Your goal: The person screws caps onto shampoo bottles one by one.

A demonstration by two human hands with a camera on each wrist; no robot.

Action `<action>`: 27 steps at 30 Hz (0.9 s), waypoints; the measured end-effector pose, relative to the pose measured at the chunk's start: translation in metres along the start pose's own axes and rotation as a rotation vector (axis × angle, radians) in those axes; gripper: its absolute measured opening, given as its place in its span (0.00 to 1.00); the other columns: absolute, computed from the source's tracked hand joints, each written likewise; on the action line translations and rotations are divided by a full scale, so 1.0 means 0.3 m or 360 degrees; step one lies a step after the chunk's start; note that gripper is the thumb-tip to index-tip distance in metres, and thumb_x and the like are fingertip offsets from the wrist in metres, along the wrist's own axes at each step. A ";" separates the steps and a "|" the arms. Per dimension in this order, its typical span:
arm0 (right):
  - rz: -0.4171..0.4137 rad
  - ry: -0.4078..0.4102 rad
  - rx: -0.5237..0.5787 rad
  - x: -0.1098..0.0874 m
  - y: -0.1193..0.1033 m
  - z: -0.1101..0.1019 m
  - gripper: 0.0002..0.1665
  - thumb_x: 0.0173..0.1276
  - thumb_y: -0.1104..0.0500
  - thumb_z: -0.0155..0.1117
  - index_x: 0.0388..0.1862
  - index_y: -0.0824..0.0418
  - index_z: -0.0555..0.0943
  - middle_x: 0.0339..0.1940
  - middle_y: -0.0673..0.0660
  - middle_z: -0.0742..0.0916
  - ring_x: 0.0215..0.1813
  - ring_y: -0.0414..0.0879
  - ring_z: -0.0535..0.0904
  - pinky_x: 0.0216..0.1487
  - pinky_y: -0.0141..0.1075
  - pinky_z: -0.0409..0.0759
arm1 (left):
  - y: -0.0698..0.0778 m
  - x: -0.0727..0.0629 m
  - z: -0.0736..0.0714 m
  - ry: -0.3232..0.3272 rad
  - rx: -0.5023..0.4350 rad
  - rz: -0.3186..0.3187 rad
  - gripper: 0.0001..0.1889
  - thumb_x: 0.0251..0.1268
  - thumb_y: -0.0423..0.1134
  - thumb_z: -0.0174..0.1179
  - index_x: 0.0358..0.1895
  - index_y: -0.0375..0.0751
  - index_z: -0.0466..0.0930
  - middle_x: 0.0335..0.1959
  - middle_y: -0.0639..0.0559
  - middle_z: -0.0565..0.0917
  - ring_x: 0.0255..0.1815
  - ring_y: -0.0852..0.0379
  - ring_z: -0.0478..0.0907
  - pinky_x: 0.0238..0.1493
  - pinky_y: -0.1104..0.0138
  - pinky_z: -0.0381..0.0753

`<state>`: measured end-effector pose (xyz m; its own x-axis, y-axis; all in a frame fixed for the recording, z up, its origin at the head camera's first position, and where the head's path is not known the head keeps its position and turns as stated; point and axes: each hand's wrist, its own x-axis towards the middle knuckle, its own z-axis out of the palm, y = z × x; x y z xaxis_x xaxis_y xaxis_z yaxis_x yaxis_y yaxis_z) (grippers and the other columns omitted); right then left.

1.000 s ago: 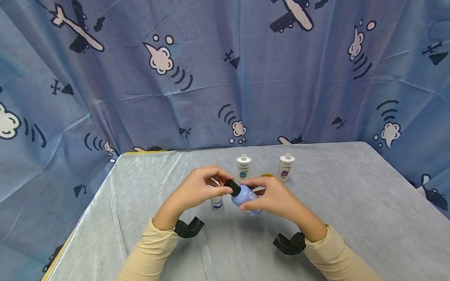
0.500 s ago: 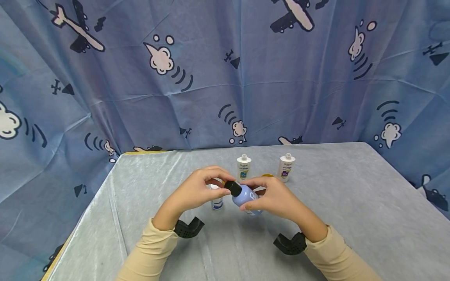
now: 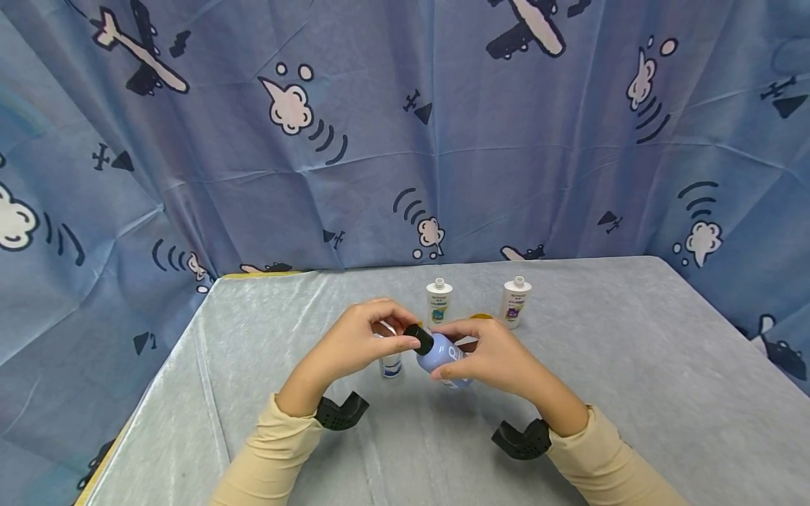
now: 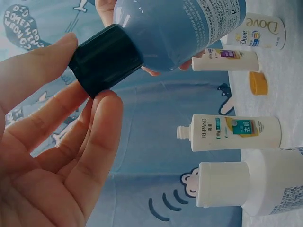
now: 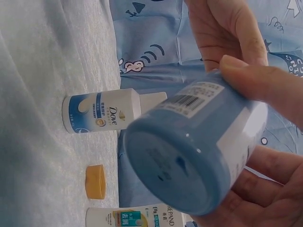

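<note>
Above the table a blue-violet bottle tilts with its black cap toward the upper left. My right hand grips the bottle's body, thumb on the near side; the flat base faces the camera in the right wrist view. With thumb and fingertips my left hand pinches the cap, which sits on the bottle's neck in the left wrist view. Just below the left fingers stands a white Dove bottle, its upper part hidden by the hand in the head view.
Behind the hands stand two uncapped white Repand bottles, one with a teal label and one with purple. A yellow cap lies near them. Another Dove bottle shows in the left wrist view. A patterned blue curtain hangs behind the table.
The left thumb and fingers have shifted slightly back and forth at the black cap. Bottle and right hand stay almost where they were.
</note>
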<state>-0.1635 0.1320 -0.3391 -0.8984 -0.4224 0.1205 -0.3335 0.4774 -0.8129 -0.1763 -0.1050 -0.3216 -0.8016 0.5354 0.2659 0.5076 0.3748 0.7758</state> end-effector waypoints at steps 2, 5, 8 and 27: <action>-0.0001 -0.0001 -0.0004 0.000 0.001 0.000 0.35 0.49 0.54 0.83 0.56 0.67 0.83 0.52 0.62 0.87 0.53 0.52 0.83 0.51 0.39 0.87 | -0.001 -0.001 -0.001 -0.0017 -0.0016 0.0028 0.13 0.61 0.38 0.70 0.48 0.40 0.86 0.44 0.48 0.86 0.44 0.58 0.81 0.47 0.69 0.85; -0.0005 -0.0004 -0.0008 0.001 0.003 0.000 0.35 0.49 0.54 0.83 0.56 0.67 0.83 0.52 0.62 0.86 0.53 0.52 0.83 0.51 0.40 0.87 | -0.001 -0.001 -0.002 -0.0042 -0.0049 0.0082 0.13 0.61 0.35 0.69 0.49 0.37 0.85 0.47 0.46 0.85 0.47 0.55 0.82 0.48 0.69 0.85; -0.0012 -0.0009 -0.0010 0.002 0.004 0.000 0.36 0.49 0.53 0.83 0.56 0.67 0.83 0.52 0.62 0.86 0.52 0.52 0.83 0.51 0.40 0.87 | -0.002 -0.003 -0.004 -0.0071 -0.0084 0.0137 0.13 0.61 0.31 0.68 0.50 0.34 0.85 0.49 0.44 0.84 0.49 0.53 0.82 0.50 0.68 0.85; -0.0020 0.0001 0.0001 0.000 0.002 0.003 0.34 0.49 0.53 0.83 0.54 0.66 0.84 0.51 0.61 0.87 0.52 0.51 0.83 0.51 0.41 0.87 | 0.005 0.000 -0.003 0.0028 0.0005 -0.0065 0.14 0.61 0.41 0.70 0.47 0.41 0.84 0.42 0.49 0.85 0.41 0.59 0.81 0.47 0.68 0.84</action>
<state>-0.1634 0.1317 -0.3400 -0.8941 -0.4282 0.1311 -0.3448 0.4713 -0.8118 -0.1757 -0.1052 -0.3201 -0.8272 0.5061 0.2442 0.4754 0.3986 0.7843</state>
